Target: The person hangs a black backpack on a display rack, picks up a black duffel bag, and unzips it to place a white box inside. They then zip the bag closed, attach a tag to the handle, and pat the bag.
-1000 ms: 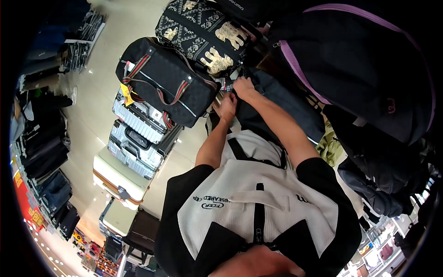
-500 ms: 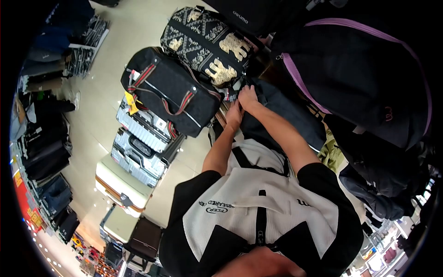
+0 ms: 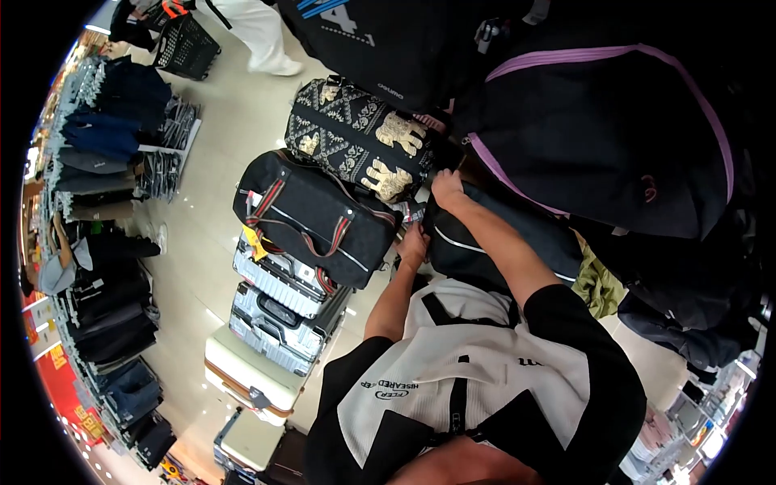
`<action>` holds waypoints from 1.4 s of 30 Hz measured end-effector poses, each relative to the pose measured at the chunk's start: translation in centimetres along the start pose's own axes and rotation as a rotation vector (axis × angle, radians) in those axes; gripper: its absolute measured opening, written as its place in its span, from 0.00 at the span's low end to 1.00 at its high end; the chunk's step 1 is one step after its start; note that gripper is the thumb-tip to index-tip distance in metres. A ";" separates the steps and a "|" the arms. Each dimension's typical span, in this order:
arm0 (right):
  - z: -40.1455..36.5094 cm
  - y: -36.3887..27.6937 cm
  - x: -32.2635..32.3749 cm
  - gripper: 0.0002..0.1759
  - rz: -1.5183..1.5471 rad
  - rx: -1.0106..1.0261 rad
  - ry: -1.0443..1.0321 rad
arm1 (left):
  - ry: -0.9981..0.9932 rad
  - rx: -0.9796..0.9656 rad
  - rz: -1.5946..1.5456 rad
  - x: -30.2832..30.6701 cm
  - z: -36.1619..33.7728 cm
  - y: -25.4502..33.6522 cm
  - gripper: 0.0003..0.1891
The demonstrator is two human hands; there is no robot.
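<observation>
Roughly centre frame, both hands were on a dark bag wedged among other luggage on the display, just right of the black duffel and under the big black backpack with purple trim. Right hand was closed over the bag's upper end, fingers wrapped on the fabric edge or a top loop; which one was too small to tell. Left hand sat against the bag's left edge with fingers curled; whether it actually pinched the fabric couldn't be told.

Handling, as a judgement: soft-sided fabric, probably light and unstuffed, so it would sag and fold rather than hold shape. Not fragile, and the woven surface shouldn't be slippery. Best hold looked like the top end where the right hand was, with the other hand supporting the side or underside. Neighbouring bags pressed close, so it could snag on straps or tags.

Looks: black or very dark navy, rounded outline, one thin pale piping line curving across the face, slight sheen. No logo readable.

Around it: an elephant-print bag up and left, touching the duffel. Ribbed silver suitcases were stacked under the duffel, and a cream suitcase lower left. Clothing racks ran along the left edge. Another person's legs and a basket showed at the top.
</observation>
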State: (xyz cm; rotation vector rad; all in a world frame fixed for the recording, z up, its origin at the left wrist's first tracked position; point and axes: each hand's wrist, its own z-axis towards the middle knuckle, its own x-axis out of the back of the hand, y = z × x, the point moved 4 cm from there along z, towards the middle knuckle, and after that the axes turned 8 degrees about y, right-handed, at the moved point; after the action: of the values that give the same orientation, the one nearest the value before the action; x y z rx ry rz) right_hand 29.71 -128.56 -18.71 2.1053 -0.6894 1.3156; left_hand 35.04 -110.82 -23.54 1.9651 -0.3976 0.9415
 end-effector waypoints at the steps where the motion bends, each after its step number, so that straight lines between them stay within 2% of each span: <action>1: 0.0 0.4 -0.2 0.17 0.054 0.009 0.000 | -0.021 -0.003 0.059 0.7 -0.1 0.9 0.14; 4: -1.0 0.9 0.3 0.17 0.185 0.023 0.010 | -0.022 0.021 -0.236 1.7 1.7 3.2 0.13; 5: -1.2 0.9 0.3 0.16 0.208 0.005 0.033 | 0.085 -0.121 -0.232 1.3 2.1 3.7 0.12; 11: -0.6 0.6 -1.0 0.16 0.207 -0.033 -0.010 | -0.129 -0.023 -0.046 -0.8 4.0 3.4 0.12; 14: 0.2 0.4 -1.9 0.16 0.221 -0.093 -0.015 | -0.080 0.013 -0.049 -0.9 4.1 3.8 0.13; 15: 0.8 0.6 -2.2 0.19 0.326 -0.086 -0.087 | -0.079 -0.003 -0.149 -0.7 3.9 4.2 0.16; 19: -0.4 0.6 0.1 0.16 0.298 -0.003 0.119 | 0.060 -0.200 -0.336 -1.8 4.4 3.5 0.20; 22: -0.8 0.6 0.7 0.17 0.314 0.048 0.117 | 0.046 -0.152 -0.478 -1.0 4.3 3.4 0.18; 23: -1.0 0.6 0.5 0.18 0.326 0.059 0.119 | -0.048 -0.004 -0.650 -1.2 4.6 2.9 0.15; 24: -1.1 0.4 0.3 0.18 0.336 0.084 0.115 | -0.043 0.091 -0.651 -0.1 4.7 4.1 0.12; 26: -0.9 0.1 0.0 0.19 0.362 0.094 0.134 | 0.145 -0.310 -0.436 -2.2 6.3 2.7 0.13; 29: -0.9 0.3 -0.1 0.19 0.370 0.110 0.129 | -0.133 -0.119 -0.468 -3.7 7.7 2.4 0.17; 32: -0.3 0.8 -0.6 0.19 0.282 0.115 0.118 | -0.128 -0.095 -0.326 -4.0 8.0 3.0 0.13; 33: 0.3 1.3 -0.9 0.18 0.294 0.098 0.132 | -0.072 -0.125 -0.455 -4.3 8.0 3.1 0.10; 35: 1.3 2.4 -1.1 0.16 0.270 0.092 0.137 | -0.136 -0.115 -0.362 -4.7 8.3 2.5 0.11; 38: 1.7 3.9 -0.6 0.14 0.139 0.152 0.092 | -0.176 -0.087 -0.217 -1.9 7.3 3.6 0.12; 40: 4.6 3.7 -7.0 0.13 0.155 0.100 0.127 | -0.187 -0.109 -0.128 -0.2 6.8 4.4 0.12; 41: 5.0 3.5 -6.8 0.13 0.105 0.111 0.107 | -0.096 -0.168 -0.114 1.2 6.2 5.8 0.09; 42: 5.3 3.1 -6.8 0.13 0.056 0.120 0.087 | -0.095 -0.165 -0.086 2.0 5.8 6.4 0.09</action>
State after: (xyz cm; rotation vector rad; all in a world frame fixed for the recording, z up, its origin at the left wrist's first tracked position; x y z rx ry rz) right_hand 28.28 -133.57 -26.28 2.1215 -0.6514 1.5030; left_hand 35.21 -119.01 -20.08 1.8647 -0.4273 0.7394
